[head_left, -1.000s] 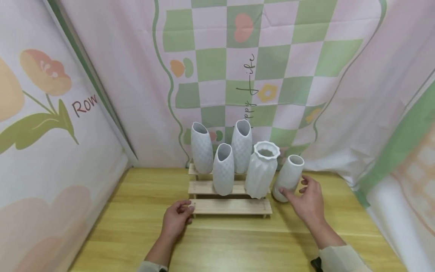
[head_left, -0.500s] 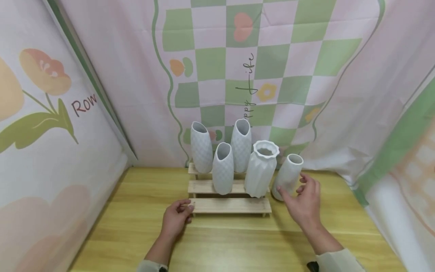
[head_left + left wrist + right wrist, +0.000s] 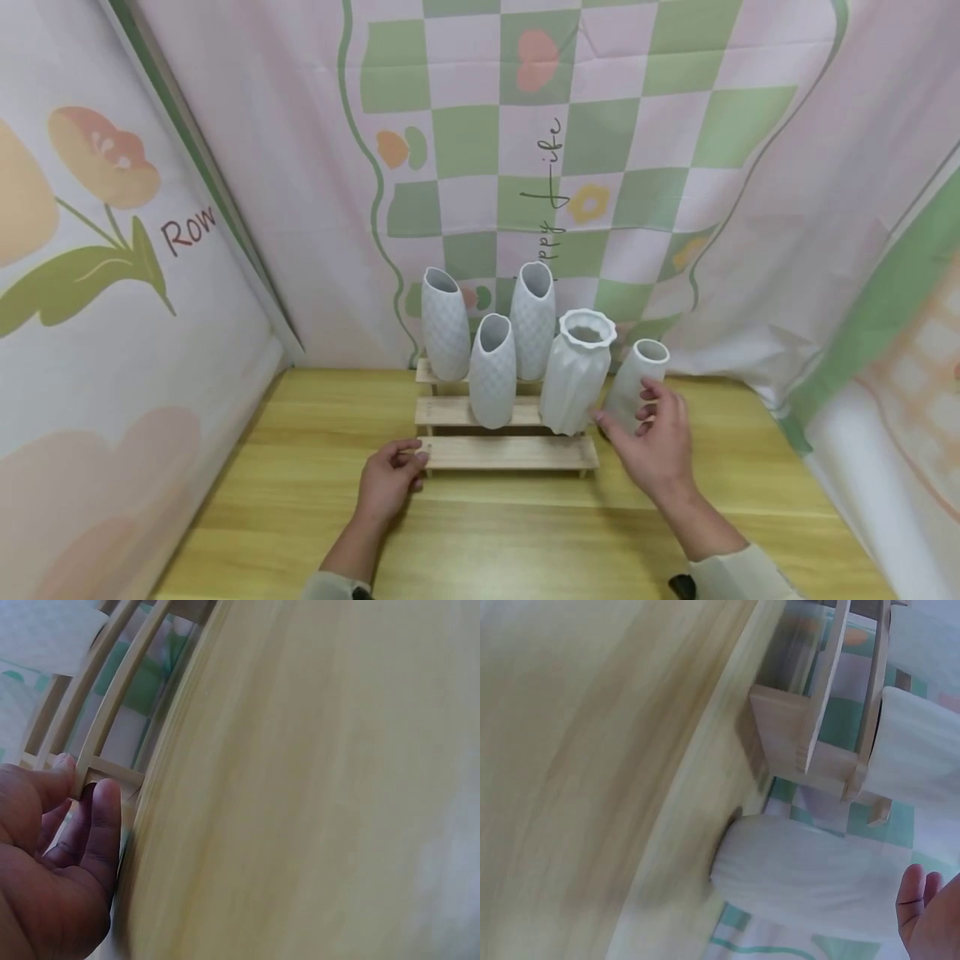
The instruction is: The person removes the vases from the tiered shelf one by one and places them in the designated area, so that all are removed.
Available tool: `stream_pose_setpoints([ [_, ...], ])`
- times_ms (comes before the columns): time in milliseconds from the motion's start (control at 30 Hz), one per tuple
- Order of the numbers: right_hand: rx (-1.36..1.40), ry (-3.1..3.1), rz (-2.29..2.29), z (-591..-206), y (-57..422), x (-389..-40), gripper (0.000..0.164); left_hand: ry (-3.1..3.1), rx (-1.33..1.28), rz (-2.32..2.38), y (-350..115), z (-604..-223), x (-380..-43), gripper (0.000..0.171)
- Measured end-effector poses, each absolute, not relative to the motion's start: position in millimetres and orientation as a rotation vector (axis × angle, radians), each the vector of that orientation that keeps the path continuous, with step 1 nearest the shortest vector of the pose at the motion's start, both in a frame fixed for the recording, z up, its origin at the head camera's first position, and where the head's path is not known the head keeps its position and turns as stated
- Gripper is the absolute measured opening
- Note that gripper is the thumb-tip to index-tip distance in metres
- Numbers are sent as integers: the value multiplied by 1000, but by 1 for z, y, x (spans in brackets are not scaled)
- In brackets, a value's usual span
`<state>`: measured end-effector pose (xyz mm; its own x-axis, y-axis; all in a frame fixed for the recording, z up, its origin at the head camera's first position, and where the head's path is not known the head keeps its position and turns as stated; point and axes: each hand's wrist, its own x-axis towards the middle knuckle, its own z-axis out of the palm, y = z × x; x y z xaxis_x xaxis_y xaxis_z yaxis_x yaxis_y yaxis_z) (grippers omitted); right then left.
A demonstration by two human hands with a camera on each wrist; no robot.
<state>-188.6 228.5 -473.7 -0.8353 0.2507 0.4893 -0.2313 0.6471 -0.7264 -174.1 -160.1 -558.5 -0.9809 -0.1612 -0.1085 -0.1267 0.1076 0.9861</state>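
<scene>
A three-step wooden stand [image 3: 510, 452] bears several white vases, and my left hand [image 3: 388, 486] pinches the left end of its lowest step. In the left wrist view the thumb and fingers [image 3: 103, 825] close about that wooden corner. On the middle step are a diamond-patterned vase [image 3: 492, 383] and a pleated vase [image 3: 573, 383] with a scalloped rim. A smaller plain vase [image 3: 637, 379] stands upright on the table, right of the stand. In front of it is my right hand [image 3: 660, 446], thumb and fingers spread, partly hiding it. Whether they touch I cannot tell.
Two more patterned vases, a left one [image 3: 446, 333] and a right one [image 3: 533, 329], stand on the top step. The wooden table [image 3: 510, 533] ends at a checkered curtain [image 3: 465, 142] behind; a printed cloth [image 3: 97, 350] hangs at the left.
My right hand has moved left from around the plain vase to in front of it, its thumb now by the pleated vase's base. The left hand and the vases have stayed put.
</scene>
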Motion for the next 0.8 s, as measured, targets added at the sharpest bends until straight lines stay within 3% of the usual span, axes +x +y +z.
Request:
stream_pose_setpoints([
  [800,164,-2453,1213,-454,195,-204,108,-2290,278,-2088,-161,-559,-174,35],
])
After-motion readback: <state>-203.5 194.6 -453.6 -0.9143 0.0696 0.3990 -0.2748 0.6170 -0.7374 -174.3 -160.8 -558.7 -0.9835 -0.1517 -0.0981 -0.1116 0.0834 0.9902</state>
